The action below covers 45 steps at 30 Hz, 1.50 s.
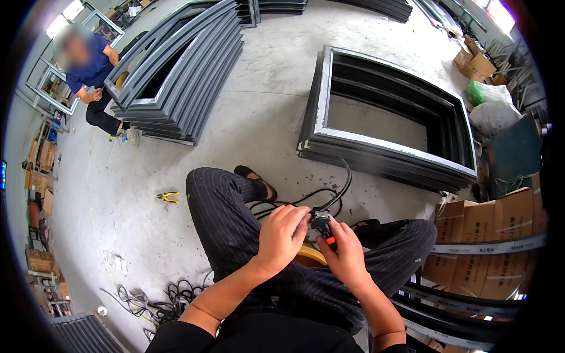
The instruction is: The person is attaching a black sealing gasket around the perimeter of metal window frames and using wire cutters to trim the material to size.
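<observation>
My left hand (283, 232) is closed, its fingertips pinching the lower end of a black flexible strip (347, 179) in front of my lap. That strip rises in a curve toward the frame stack, and more of it loops on the floor by my feet. My right hand (347, 252) is wrapped round a hand tool with an orange and black handle (331, 240). Between the two hands sits a small dark block-like head (321, 219), close against the strip. Fingers partly hide the tool, so its exact kind cannot be made out.
Dark rectangular frames (321, 138) are stacked ahead; another frame stack (194, 94) stands left, beside a seated co-worker (88, 65). Yellow-handled pliers (168, 197) lie left of my knee. Tangled black cord (176, 297) lies lower left. Cardboard boxes (465, 229) stand right. Something yellow and rounded (311, 255) shows between my legs.
</observation>
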{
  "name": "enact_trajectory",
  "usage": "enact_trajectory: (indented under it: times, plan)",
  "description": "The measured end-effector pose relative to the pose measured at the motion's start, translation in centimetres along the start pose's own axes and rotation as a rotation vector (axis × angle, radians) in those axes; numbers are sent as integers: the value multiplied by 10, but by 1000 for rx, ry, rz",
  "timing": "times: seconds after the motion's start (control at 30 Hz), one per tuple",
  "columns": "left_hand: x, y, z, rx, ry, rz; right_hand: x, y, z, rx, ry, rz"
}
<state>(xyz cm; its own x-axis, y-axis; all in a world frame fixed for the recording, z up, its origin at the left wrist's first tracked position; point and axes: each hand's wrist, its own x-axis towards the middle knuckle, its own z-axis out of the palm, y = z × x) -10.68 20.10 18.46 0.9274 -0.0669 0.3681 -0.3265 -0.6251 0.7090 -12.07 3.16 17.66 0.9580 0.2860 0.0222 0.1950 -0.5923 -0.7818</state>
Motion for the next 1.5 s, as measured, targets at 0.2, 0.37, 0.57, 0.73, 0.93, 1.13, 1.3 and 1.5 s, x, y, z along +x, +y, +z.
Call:
enact_trajectory:
  times: [0.2, 0.37, 0.57, 0.73, 0.93, 1.13, 1.3, 1.5]
  plan:
    - [-3, 9, -2, -5, 13, -2, -5, -5, -3, -31, 18, -11]
    - [-6, 13, -4, -17, 24, 10, -8, -6, -3, -42, 42, -26]
    - [-7, 15, -5, -14, 59, 74, -9, -5, -5, -117, 72, -59]
    - [-1, 19, -19, 63, 27, 0, 5, 90, -5, -542, 9, 183]
    - [-9, -5, -33, -474, -101, -331, -14, 82, -76, -395, 598, 167]
    - [-1, 4, -30, -885, -188, -575, -91, 134, -164, 24, 1043, 374]
    - [23, -14, -12, -1228, -345, -780, -220, 264, -127, 333, 973, 685]
    - [71, -25, 10, -1500, -542, -896, -283, 247, 32, 620, -37, 1657]
